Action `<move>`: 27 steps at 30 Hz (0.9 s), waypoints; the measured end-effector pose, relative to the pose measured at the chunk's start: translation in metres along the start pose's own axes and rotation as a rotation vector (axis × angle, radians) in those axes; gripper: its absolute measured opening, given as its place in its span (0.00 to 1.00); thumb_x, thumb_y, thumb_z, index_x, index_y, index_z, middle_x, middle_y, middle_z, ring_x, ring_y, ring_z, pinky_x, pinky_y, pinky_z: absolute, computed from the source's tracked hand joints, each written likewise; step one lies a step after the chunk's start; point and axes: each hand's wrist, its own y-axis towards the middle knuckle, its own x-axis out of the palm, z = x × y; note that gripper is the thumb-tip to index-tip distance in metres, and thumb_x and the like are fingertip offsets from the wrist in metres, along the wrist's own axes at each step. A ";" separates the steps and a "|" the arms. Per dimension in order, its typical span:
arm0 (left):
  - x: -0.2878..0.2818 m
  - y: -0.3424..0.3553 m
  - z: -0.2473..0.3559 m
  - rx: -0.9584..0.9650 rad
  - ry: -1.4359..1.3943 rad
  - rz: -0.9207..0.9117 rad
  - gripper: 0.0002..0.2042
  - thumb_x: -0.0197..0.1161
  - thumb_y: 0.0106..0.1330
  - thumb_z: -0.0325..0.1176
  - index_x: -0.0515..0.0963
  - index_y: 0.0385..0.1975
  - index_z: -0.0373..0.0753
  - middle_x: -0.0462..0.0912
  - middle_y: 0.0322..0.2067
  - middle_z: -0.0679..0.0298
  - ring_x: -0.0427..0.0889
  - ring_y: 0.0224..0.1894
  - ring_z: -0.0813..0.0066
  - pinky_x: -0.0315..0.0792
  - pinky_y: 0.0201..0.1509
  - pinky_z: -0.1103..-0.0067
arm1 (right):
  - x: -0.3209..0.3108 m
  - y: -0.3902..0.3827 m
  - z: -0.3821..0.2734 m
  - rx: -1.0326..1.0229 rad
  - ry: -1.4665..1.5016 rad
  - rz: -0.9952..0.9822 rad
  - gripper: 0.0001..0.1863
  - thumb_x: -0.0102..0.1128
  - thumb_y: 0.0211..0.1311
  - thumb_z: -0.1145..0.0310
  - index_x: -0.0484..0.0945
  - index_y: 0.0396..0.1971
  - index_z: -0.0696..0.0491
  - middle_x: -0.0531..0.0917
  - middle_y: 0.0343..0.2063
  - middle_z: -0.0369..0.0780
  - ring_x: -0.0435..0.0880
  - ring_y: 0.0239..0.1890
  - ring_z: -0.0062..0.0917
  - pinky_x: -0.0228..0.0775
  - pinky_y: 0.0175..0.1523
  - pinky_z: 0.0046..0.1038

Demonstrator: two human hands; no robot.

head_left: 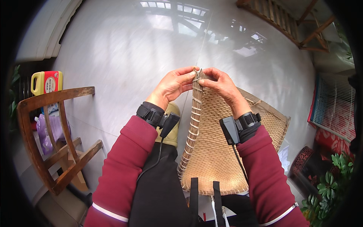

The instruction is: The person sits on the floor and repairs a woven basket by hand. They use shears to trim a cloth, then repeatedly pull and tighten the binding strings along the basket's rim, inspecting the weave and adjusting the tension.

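Note:
A woven winnowing basket (217,151) rests against my lap, its lashed rim (194,123) running away from me. Pale cord is wound around that rim in spaced turns. At the rim's far tip a short bit of white cord (197,74) shows between my hands. My left hand (174,83) is closed on the tip from the left, thumb and fingers pinched together. From the right, my right hand (219,85) grips the same end, its thumb pressed on the rim. The fingertips partly hide the cord, so which fingers hold it cannot be made out.
At left stands a wooden chair frame (60,140), near a yellow jug with a red label (51,81) and a purple pouch (51,130). A wire cage (334,106) and leafy plant (329,189) are at right. Wooden furniture (287,22) stands far right on the grey floor (124,56).

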 end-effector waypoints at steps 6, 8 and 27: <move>-0.006 -0.001 -0.012 0.081 0.026 0.045 0.17 0.62 0.66 0.32 0.75 0.52 0.32 0.81 0.43 0.61 0.80 0.46 0.74 0.76 0.51 0.75 | 0.007 -0.001 -0.002 0.039 -0.026 -0.046 0.21 0.69 0.53 0.66 0.77 0.46 0.56 0.81 0.38 0.34 0.77 0.41 0.17 0.69 0.50 0.22; -0.005 -0.003 -0.016 0.123 0.077 0.080 0.16 0.62 0.66 0.31 0.75 0.51 0.32 0.81 0.44 0.61 0.79 0.46 0.74 0.76 0.51 0.74 | 0.008 -0.002 -0.003 0.073 -0.043 -0.038 0.20 0.68 0.54 0.66 0.77 0.46 0.56 0.80 0.38 0.33 0.77 0.41 0.16 0.68 0.49 0.22; 0.013 -0.009 0.000 0.152 0.411 0.261 0.12 0.63 0.58 0.28 0.79 0.41 0.32 0.80 0.39 0.61 0.81 0.39 0.71 0.80 0.39 0.75 | 0.010 -0.005 0.004 0.040 -0.022 -0.045 0.21 0.68 0.53 0.66 0.77 0.44 0.61 0.82 0.37 0.37 0.79 0.40 0.19 0.70 0.48 0.23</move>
